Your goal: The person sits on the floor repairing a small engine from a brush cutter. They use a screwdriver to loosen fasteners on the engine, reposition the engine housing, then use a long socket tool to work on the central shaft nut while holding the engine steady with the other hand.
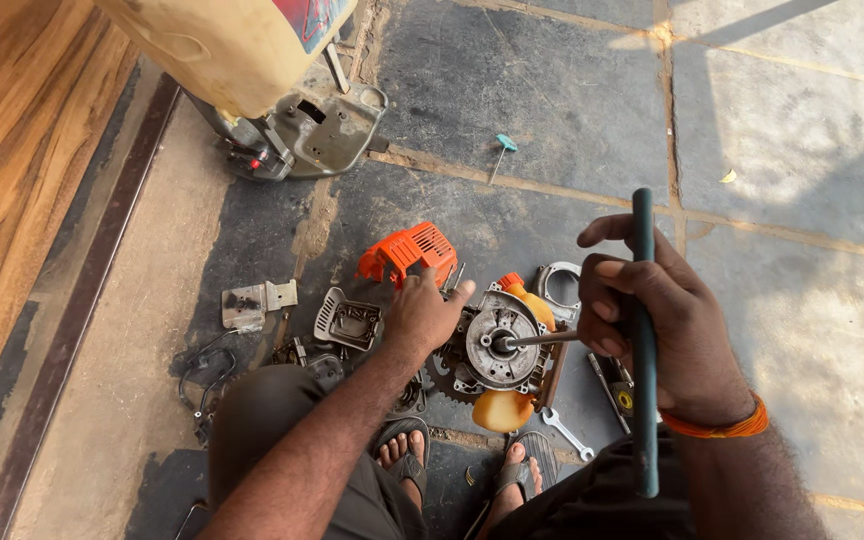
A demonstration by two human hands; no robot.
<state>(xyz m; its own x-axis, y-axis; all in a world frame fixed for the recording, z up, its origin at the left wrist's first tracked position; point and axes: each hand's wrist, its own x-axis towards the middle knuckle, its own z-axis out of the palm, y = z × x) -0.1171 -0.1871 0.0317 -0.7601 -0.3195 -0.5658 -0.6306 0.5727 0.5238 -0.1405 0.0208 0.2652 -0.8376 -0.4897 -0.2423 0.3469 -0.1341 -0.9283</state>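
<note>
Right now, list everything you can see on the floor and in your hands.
Small engine: one, grey metal with yellow parts, floor centre, under the hands.
T-handle wrench: one, dark, shaft tip on the engine hub.
Orange cover: one, behind the engine.
Grey vented cover: one, left of the engine.
Metal bracket: one, silver, further left.
Spanner: one, silver, near the feet.
Small T-key: one, teal handle, far floor.
Grey machine base: one, top left.
Sandalled feet: two, bottom centre.
Left hand: on the engine.
Right hand: gripping the wrench.
</note>
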